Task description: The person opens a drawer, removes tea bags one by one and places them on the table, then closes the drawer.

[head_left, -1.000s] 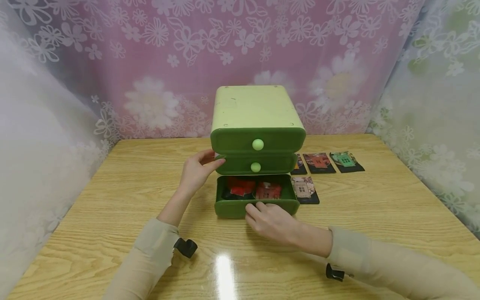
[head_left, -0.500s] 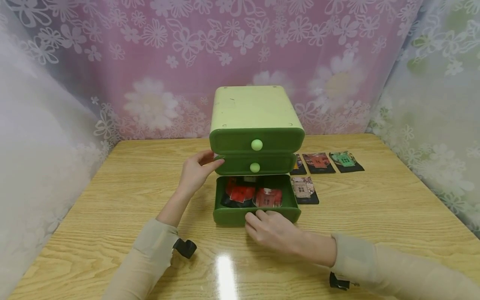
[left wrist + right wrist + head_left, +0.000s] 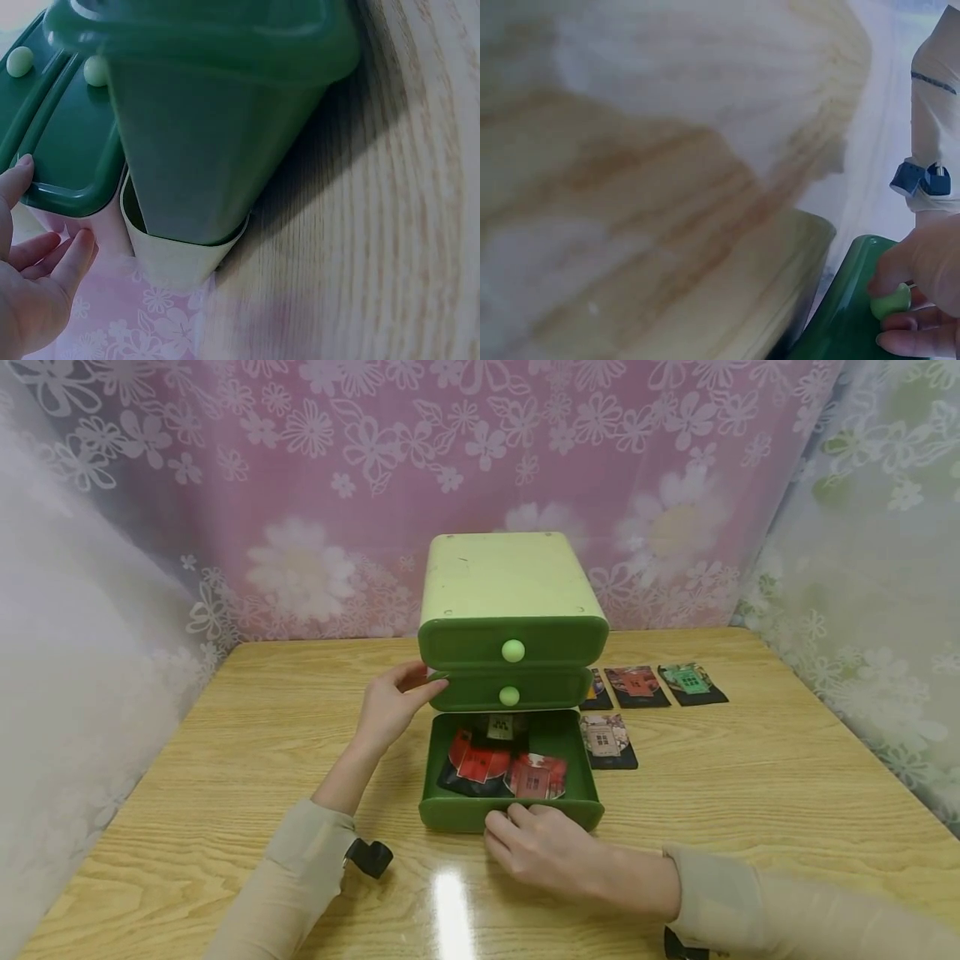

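A cream drawer cabinet with green drawers stands mid-table. Its bottom drawer is pulled far out, the upper two closed. My right hand is at that drawer's front; the right wrist view shows it pinching the light green knob. My left hand holds the cabinet's left side, thumb on the middle drawer's front, fingertips against the side wall. Inside the open drawer lie a red-and-black packet, a pinkish-red packet and, further back, a pale-labelled one.
Right of the cabinet, a pink flowered packet lies on the wooden table. Behind it are a red packet, a green one and one partly hidden by the cabinet. A floral curtain hangs behind the table.
The bottom drawer has slid toward me with my right hand, showing more of its packets, including the pale-labelled one at the back. My left hand has stayed at the cabinet's side.
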The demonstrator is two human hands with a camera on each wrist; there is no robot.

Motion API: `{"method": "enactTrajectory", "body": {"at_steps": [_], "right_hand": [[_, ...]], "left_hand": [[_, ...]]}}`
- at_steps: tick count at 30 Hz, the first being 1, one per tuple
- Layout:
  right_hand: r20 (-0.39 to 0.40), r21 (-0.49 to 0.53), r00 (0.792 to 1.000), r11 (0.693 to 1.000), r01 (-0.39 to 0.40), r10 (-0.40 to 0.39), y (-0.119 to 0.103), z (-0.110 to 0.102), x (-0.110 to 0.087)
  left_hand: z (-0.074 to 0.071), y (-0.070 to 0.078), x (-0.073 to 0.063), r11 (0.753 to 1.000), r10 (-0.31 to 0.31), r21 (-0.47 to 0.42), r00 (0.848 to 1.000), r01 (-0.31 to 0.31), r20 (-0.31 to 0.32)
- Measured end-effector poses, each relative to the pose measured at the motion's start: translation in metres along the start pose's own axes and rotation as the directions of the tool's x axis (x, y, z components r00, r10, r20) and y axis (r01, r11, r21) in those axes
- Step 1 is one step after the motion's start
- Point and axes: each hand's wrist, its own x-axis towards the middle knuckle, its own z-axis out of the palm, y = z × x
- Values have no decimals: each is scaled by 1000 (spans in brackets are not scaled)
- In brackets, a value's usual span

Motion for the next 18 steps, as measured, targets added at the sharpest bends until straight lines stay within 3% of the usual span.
{"method": "enactTrajectory", "body": {"at_steps": [6, 18], "right_hand": [[-15, 5, 1000, 1000, 17, -17, -5, -2, -2], [51, 11, 997, 999, 51, -52, -9, -10, -4]], "left_hand": [[0, 1, 1, 1000, -1, 7, 1000, 1, -3], [0, 2, 0, 1000, 8, 7, 1000, -8, -6]]}}
